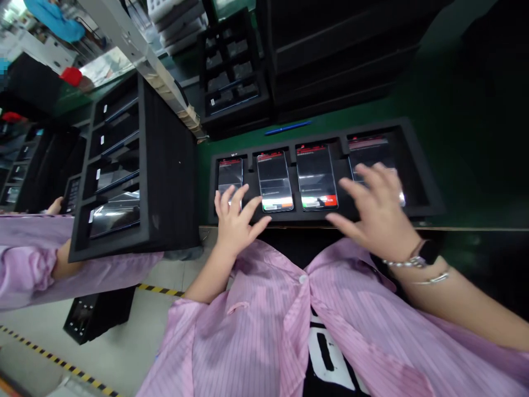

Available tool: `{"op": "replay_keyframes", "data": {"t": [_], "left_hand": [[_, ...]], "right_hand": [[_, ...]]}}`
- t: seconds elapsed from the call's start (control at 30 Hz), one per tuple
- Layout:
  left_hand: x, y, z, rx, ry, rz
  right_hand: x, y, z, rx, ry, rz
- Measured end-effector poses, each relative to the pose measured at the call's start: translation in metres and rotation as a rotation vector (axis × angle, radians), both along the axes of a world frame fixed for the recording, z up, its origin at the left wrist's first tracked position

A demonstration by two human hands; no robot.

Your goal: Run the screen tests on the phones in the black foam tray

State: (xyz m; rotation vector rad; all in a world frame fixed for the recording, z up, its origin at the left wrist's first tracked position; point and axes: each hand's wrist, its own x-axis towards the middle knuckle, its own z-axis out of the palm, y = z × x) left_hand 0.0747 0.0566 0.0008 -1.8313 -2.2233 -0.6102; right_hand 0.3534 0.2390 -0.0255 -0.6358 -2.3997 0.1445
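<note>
A black foam tray (322, 216) lies on the green bench mat, holding several smartphones in a row, screens lit and facing up. My left hand (236, 218) is spread open over the leftmost phone (230, 173), with its fingertips on or just above the glass and the tray's front edge. My right hand (370, 207) hangs spread over the rightmost phone (370, 154), hiding much of it. Its fingers reach towards the neighbouring phone (317, 176). Neither hand grips anything. A smartwatch and thin bracelets circle my right wrist.
A second foam tray of phones (144, 165) stands at left, beside a co-worker's pink sleeve (28, 259). Stacked black trays (231, 71) fill the back. A blue pen (287, 128) lies on the mat. Striped tape marks the floor below.
</note>
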Motion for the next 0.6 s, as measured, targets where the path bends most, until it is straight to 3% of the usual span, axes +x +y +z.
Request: {"op": "replay_keyframes", "data": {"t": [0.1, 0.17, 0.27, 0.4, 0.5, 0.6], "left_hand": [[0.023, -0.006, -0.008, -0.123, 0.014, -0.006], [0.026, -0.008, -0.01, -0.149, 0.008, -0.012], [0.013, -0.018, -0.005, -0.034, -0.04, 0.006], [-0.018, -0.042, 0.0, 0.07, -0.121, 0.189], [-0.036, -0.055, -0.009, 0.019, -0.2, 0.266], [-0.043, -0.059, -0.019, -0.005, -0.26, 0.244]], "right_hand": [[-0.013, -0.033, 0.001, -0.031, -0.063, 0.082], [-0.017, -0.042, -0.001, -0.034, -0.11, 0.079], [-0.019, -0.042, -0.003, -0.036, -0.148, 0.064], [-0.02, -0.04, -0.006, -0.036, -0.126, 0.041], [-0.024, -0.043, -0.008, -0.034, -0.115, 0.025], [-0.027, -0.045, -0.005, -0.041, -0.207, 0.009]]}}
